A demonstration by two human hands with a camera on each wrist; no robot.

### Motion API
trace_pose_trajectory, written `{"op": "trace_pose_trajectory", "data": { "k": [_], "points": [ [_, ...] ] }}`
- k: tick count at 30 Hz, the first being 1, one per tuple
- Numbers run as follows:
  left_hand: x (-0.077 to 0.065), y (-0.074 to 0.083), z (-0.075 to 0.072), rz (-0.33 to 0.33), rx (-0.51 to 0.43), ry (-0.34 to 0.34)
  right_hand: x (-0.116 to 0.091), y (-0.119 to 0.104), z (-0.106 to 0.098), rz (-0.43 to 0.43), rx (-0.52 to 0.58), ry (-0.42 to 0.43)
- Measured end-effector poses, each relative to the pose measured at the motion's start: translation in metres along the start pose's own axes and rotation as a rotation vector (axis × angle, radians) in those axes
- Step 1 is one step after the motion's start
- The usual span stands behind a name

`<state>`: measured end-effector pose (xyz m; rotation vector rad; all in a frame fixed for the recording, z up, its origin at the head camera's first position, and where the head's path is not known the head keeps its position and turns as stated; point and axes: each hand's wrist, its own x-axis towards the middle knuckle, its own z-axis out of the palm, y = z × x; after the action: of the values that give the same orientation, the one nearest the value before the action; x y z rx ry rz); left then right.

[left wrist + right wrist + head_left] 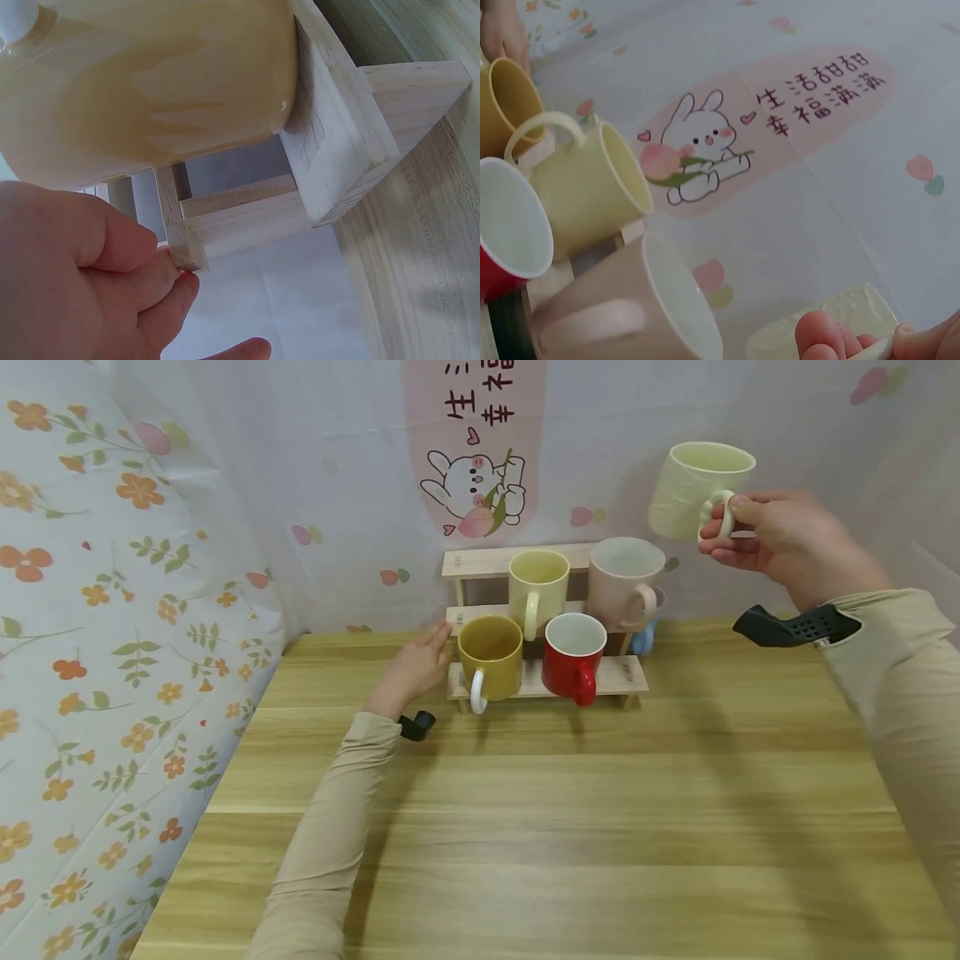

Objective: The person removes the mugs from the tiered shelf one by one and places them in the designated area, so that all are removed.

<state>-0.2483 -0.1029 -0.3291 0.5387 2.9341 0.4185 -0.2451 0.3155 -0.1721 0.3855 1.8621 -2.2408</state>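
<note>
My right hand (795, 543) pinches the handle of a pale green embossed mug (678, 497), held upright in the air right of the rack. At the left end of the stepped wooden rack (480, 565), my left hand (411, 670) grips the middle step with bent fingers, as the left wrist view shows. On the low step stand a mustard mug (491, 672) with a white handle and a red mug (566, 668), white inside. Behind them are a pale yellow mug (536, 589) and a pale pink mug (618, 585). The right wrist view cuts off part of the green mug (832, 322).
A light blue object (643, 639), mostly hidden, sits behind the rack's right end. The rack stands at the back of a wood-grain table (600, 843). A white printed curtain (337, 468) hangs behind it, and a flowered cloth (112, 693) at left.
</note>
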Motion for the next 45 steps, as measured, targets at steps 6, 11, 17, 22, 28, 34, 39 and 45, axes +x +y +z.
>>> {"op": "trace_pose_trajectory", "data": {
  "k": [6,11,17,22,28,34,39,45],
  "points": [
    [-0.002,-0.002,-0.002,0.013,-0.003,0.004,0.000,0.002,-0.018,0.030,0.024,0.028],
    [-0.002,-0.002,-0.002,0.010,-0.004,-0.002,0.000,0.015,-0.027,0.017,-0.028,0.055],
    [-0.002,-0.002,-0.002,0.018,-0.004,-0.007,0.005,0.040,-0.036,0.004,-0.062,0.050],
    [-0.003,-0.002,-0.002,0.021,-0.007,-0.020,0.009,0.060,-0.045,0.018,-0.110,0.020],
    [-0.003,-0.002,-0.001,0.026,-0.020,-0.004,0.014,0.077,-0.057,0.038,-0.138,-0.017],
    [-0.002,-0.002,-0.001,0.024,-0.015,-0.004,0.019,0.094,-0.064,0.047,-0.144,-0.023],
    [-0.002,-0.001,-0.001,0.026,-0.014,-0.007,0.023,0.104,-0.069,0.070,-0.161,-0.032],
    [-0.003,-0.002,-0.002,0.032,-0.012,0.000,0.030,0.113,-0.073,0.067,-0.201,-0.056]
  ]
}}
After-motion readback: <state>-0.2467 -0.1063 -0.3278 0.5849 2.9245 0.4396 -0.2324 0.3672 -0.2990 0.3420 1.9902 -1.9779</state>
